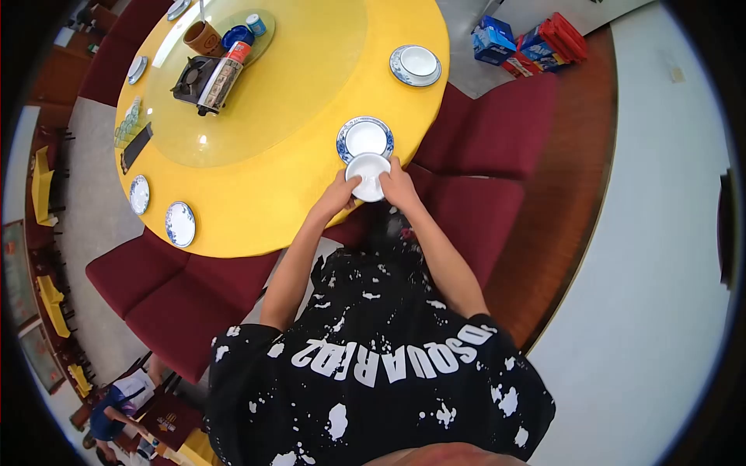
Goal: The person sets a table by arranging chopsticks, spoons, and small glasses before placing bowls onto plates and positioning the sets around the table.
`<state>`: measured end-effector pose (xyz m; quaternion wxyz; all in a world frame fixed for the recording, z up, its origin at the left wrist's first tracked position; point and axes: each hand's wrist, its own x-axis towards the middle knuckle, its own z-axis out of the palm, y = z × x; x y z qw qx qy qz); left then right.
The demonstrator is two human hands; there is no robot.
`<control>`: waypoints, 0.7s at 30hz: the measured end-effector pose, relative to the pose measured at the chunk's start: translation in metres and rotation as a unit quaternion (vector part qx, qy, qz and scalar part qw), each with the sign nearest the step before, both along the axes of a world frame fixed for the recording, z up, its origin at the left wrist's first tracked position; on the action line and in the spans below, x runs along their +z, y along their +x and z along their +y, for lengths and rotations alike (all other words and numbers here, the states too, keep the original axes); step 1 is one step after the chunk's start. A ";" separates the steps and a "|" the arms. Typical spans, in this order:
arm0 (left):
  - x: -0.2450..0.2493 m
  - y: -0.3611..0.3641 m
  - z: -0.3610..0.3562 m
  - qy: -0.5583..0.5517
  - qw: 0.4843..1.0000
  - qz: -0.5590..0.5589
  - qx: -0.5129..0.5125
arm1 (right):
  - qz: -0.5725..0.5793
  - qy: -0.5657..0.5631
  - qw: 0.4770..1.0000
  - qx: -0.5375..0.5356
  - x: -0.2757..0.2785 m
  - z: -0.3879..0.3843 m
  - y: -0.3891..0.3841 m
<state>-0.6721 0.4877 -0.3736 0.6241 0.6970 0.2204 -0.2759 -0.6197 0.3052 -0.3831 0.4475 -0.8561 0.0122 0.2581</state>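
Both my hands hold one white bowl (367, 177) at the near edge of the round yellow table (303, 210). My left hand (339, 193) grips its left rim and my right hand (398, 186) its right rim, each with the thumb at the inside. Something small and whitish shows inside the bowl, too unclear to name. Just beyond it, a blue-patterned plate (341, 143) carries another white bowl (369, 137). The held bowl overlaps the near side of that plate in the view; whether they touch I cannot tell.
A glass turntable (287, 101) bears a portable stove (193, 78), a brown pot (201, 37) and a can (255, 25). Patterned plates (180, 224) and another bowl setting (418, 61) lie around the table. Maroon chairs (497, 132) border it. People (116, 408) are at lower left.
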 end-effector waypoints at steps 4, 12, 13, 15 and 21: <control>-0.070 0.058 -0.004 0.199 0.972 -0.110 0.052 | -0.215 -0.069 0.973 0.057 -0.042 0.014 0.065; -0.074 0.096 -0.019 0.296 0.954 0.011 0.051 | -0.131 -0.032 0.974 0.183 -0.065 0.000 0.138; -0.078 0.101 -0.018 0.310 0.949 0.044 0.028 | -0.117 -0.012 0.975 0.191 -0.065 -0.002 0.142; -0.038 0.119 -0.026 0.217 0.965 0.101 0.102 | -0.070 0.012 0.978 0.197 -0.074 -0.004 0.149; -0.029 0.132 -0.028 0.202 0.968 0.108 0.107 | -0.020 0.078 0.983 0.167 -0.078 -0.009 0.155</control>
